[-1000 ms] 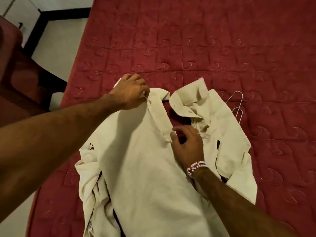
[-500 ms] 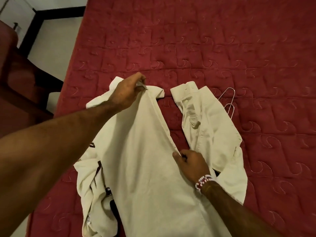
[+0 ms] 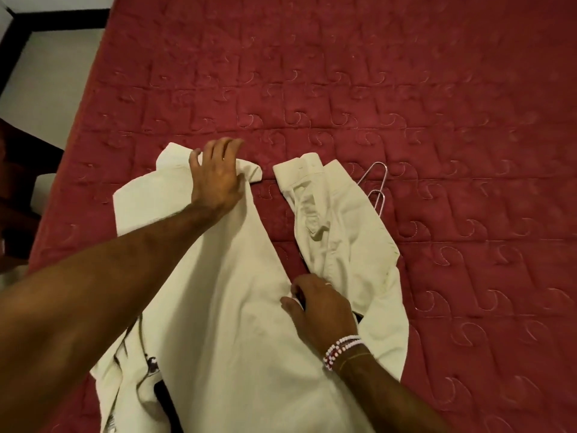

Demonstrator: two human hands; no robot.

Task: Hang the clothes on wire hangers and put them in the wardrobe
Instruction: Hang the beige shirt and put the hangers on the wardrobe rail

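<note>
I log: shirt (image 3: 224,307) lies open on bed (image 3: 374,89), hangers (image 3: 376,189) at its right edge. Left hand (image 3: 215,179) presses collar, fingers spread. Right hand (image 3: 318,304) pinches front edge, fingers curled.

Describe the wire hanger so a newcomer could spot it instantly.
A red quilted bedspread fills the view; a cream collared shirt lies spread open on it. At the shirt's right edge, near the collar, the silver wire hanger pokes out from under the cloth. It is the only thin, shiny metal thing there.
</note>
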